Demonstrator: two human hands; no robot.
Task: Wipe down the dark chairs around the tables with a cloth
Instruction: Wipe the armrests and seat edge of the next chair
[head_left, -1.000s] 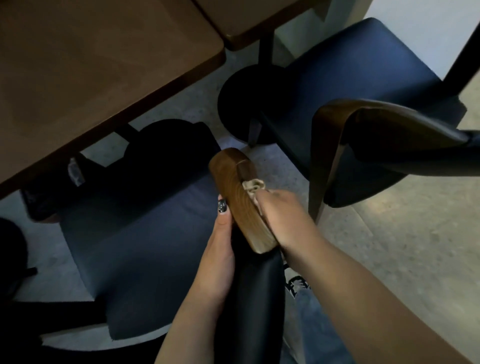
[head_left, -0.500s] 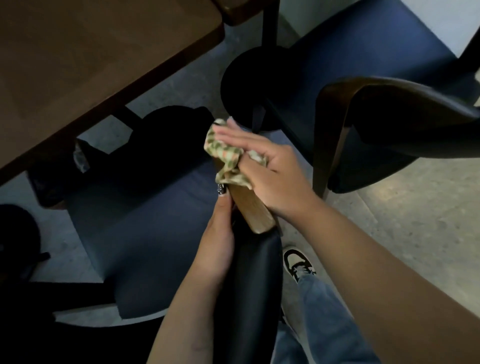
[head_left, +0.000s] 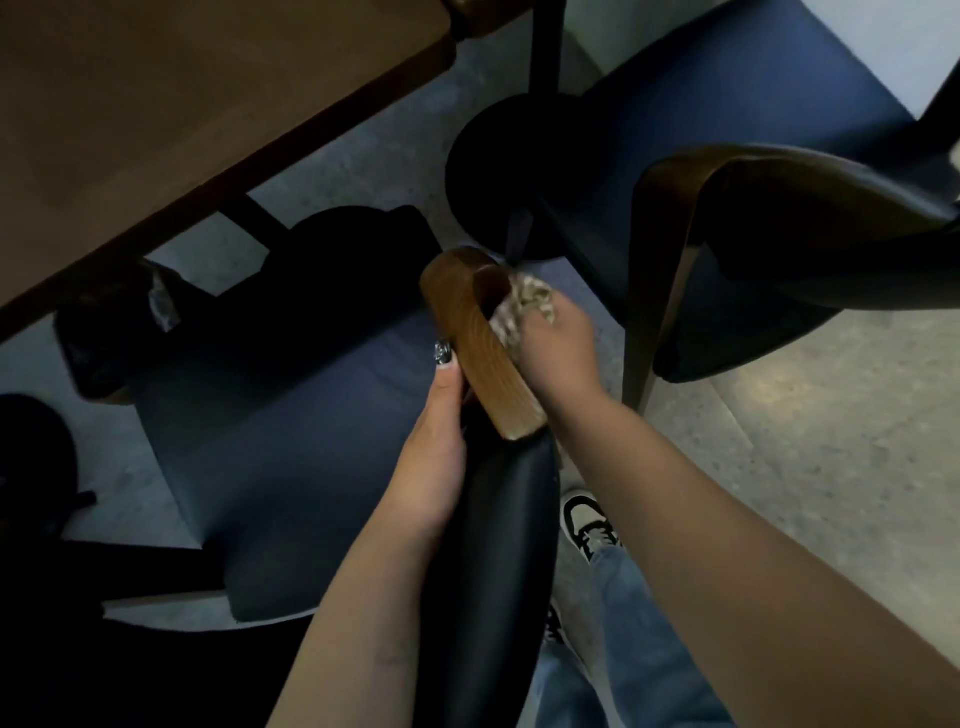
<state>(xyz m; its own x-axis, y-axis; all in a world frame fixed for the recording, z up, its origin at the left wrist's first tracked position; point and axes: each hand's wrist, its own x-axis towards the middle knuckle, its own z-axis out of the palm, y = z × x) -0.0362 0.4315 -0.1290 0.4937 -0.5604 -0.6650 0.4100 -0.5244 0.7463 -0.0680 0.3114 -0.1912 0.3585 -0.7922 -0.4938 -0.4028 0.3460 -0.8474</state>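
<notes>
Cloth (head_left: 524, 306) bunched in right hand (head_left: 558, 348) against armrest (head_left: 480, 343)

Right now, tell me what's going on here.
A person is wiping a chair. The right hand grips a bunched cloth against the outer side of the wooden armrest, near its curved end. The left hand holds the chair back just below the armrest, thumb against the wood, steadying it. The chair sits at a brown table, with a second chair to the right.
</notes>
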